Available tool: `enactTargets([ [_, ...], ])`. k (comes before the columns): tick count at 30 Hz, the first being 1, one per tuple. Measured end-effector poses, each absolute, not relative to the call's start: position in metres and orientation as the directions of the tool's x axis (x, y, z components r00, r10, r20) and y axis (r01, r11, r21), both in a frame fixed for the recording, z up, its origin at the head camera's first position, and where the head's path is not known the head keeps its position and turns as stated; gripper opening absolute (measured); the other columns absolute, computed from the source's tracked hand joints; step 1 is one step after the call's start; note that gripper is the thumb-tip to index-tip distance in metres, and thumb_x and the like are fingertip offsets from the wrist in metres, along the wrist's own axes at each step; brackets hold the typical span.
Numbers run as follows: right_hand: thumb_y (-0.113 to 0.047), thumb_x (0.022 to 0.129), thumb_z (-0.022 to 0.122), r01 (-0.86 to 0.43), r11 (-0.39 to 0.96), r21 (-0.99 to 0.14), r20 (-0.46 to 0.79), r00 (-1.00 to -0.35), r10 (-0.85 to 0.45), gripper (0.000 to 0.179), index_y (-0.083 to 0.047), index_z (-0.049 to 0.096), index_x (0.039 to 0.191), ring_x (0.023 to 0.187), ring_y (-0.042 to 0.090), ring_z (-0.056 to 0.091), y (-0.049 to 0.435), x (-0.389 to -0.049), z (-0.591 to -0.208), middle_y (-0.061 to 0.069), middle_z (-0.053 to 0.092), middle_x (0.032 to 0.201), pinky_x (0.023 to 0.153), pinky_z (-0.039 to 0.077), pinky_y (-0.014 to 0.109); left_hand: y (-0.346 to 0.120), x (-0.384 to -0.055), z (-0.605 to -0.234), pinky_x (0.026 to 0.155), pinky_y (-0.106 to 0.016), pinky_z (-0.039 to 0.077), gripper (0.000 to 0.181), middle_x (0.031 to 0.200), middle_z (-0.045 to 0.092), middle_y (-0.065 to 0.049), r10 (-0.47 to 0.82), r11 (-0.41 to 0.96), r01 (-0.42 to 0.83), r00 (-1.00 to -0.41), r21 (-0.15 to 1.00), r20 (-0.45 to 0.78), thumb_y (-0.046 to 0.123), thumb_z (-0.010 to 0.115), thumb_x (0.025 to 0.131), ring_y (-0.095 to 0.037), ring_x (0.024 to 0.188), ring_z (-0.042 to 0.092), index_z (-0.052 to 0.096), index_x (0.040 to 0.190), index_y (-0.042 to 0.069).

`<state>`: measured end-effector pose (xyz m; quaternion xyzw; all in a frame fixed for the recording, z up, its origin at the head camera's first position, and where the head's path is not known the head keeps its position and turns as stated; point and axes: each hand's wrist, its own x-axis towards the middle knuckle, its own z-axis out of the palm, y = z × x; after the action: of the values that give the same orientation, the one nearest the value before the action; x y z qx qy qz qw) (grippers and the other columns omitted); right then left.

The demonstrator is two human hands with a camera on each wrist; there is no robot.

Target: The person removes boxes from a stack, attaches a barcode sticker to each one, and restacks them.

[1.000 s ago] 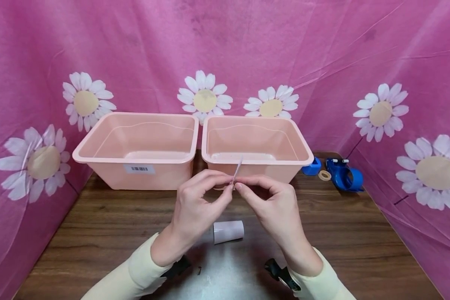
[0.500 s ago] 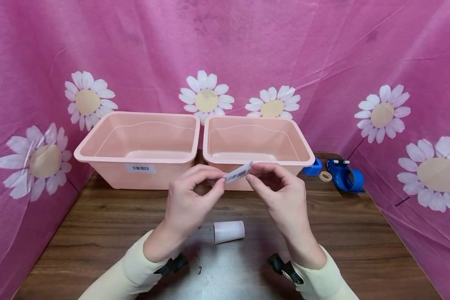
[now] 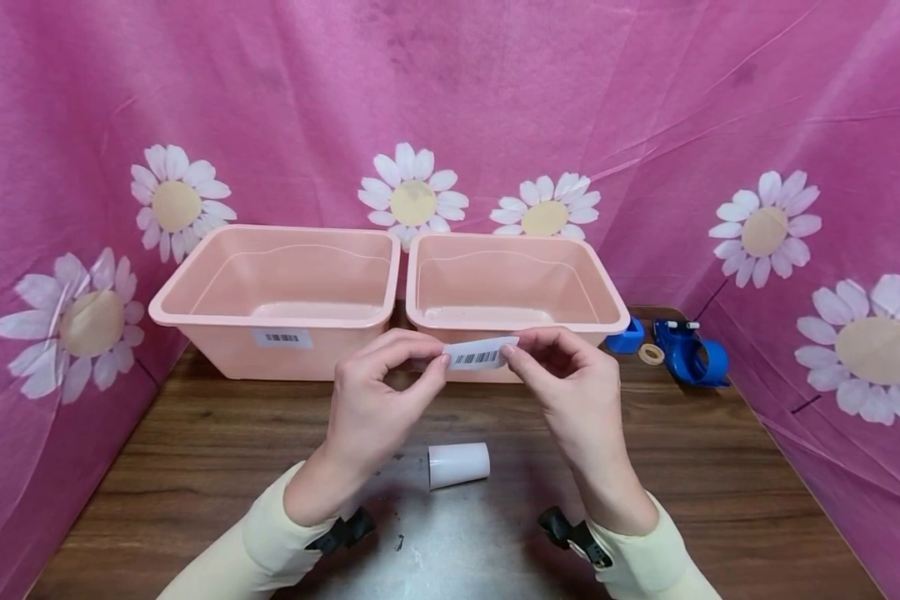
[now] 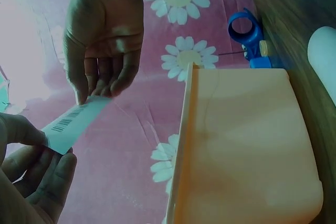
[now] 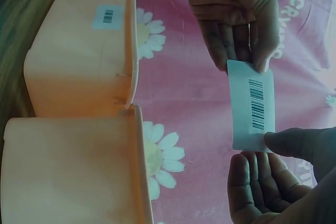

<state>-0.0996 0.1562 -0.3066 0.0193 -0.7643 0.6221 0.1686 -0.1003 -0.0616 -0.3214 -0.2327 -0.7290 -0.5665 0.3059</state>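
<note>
Between both hands a white barcode label [image 3: 474, 356] is stretched out flat, its barcode side toward the head camera. My left hand [image 3: 381, 396] pinches its left end between thumb and fingers. The opposite end is pinched by my right hand [image 3: 572, 400]; in the right wrist view the thumb lies over the corner of the label [image 5: 242, 106]. Behind the hands stands the right pink bin [image 3: 516, 323]. To its left is another pink bin [image 3: 217, 354], with a barcode label [image 3: 282, 337] stuck on its front. Below the hands a white roll [image 3: 458, 465] lies on its side.
Beyond the right bin are a blue tape dispenser [image 3: 692, 354], a small tan tape ring [image 3: 651, 354] and a small blue object [image 3: 626, 336]. A pink cloth with daisies [image 3: 450, 100] hangs around the wooden table [image 3: 232, 467].
The label was edge-on at first, with the hands close together. Now the hands are further apart and the label has turned to show its barcode.
</note>
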Motion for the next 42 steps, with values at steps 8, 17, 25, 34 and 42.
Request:
enactTargets([
  [8, -0.013, 0.095, 0.092, -0.242, 0.207, -0.948, 0.284, -0.937, 0.204, 0.015, -0.004, 0.084, 0.104, 0.078, 0.015, 0.074, 0.156, -0.1, -0.308, -0.005, 0.08, 0.088, 0.072, 0.065, 0.022, -0.061, -0.104, -0.325, 0.069, -0.013, 0.051, 0.012, 0.097, 0.084, 0.0, -0.031, 0.312, 0.666, -0.706, 0.678, 0.708, 0.003, 0.087, 0.093, -0.013, 0.08, 0.069, 0.09, 0.101, 0.01],
  [17, -0.018, 0.094, 0.093, -0.228, 0.249, -0.941, 0.28, -0.94, 0.197, 0.017, -0.005, 0.085, 0.103, 0.079, 0.017, 0.073, 0.158, -0.107, -0.312, -0.005, 0.079, 0.087, 0.072, 0.065, 0.022, -0.059, -0.116, -0.329, 0.069, -0.015, 0.059, 0.013, 0.091, 0.083, -0.006, -0.06, 0.288, 0.605, -0.762, 0.742, 0.644, 0.0, 0.09, 0.09, -0.011, 0.076, 0.073, 0.088, 0.101, 0.006],
  [25, -0.019, 0.096, 0.091, -0.18, 0.375, -0.909, 0.272, -0.939, 0.209, 0.016, -0.007, 0.085, 0.104, 0.078, 0.012, 0.069, 0.177, -0.116, -0.336, 0.005, 0.08, 0.094, 0.068, 0.059, 0.019, -0.041, -0.127, -0.353, 0.071, -0.021, 0.062, 0.008, 0.094, 0.084, -0.006, 0.033, 0.269, 0.471, -0.876, 0.84, 0.481, 0.006, 0.089, 0.093, -0.008, 0.076, 0.073, 0.087, 0.101, 0.009],
  [34, -0.016, 0.099, 0.088, -0.164, 0.433, -0.887, 0.271, -0.942, 0.199, 0.014, -0.003, 0.085, 0.106, 0.076, 0.005, 0.069, 0.206, -0.131, -0.374, 0.018, 0.082, 0.098, 0.069, 0.058, 0.015, -0.018, -0.144, -0.383, 0.077, -0.019, 0.065, 0.012, 0.101, 0.087, -0.006, 0.122, 0.31, 0.383, -0.924, 0.87, 0.363, 0.008, 0.088, 0.095, -0.013, 0.083, 0.079, 0.088, 0.107, 0.009],
  [42, -0.021, 0.1, 0.088, -0.143, 0.506, -0.851, 0.301, -0.921, 0.246, 0.016, -0.006, 0.086, 0.106, 0.077, 0.005, 0.066, 0.217, -0.148, -0.389, 0.016, 0.083, 0.098, 0.067, 0.054, 0.013, -0.005, -0.161, -0.39, 0.084, -0.027, 0.069, 0.016, 0.108, 0.087, -0.011, 0.17, 0.288, 0.366, -0.929, 0.885, 0.329, 0.009, 0.083, 0.099, -0.021, 0.093, 0.082, 0.087, 0.114, 0.005],
])
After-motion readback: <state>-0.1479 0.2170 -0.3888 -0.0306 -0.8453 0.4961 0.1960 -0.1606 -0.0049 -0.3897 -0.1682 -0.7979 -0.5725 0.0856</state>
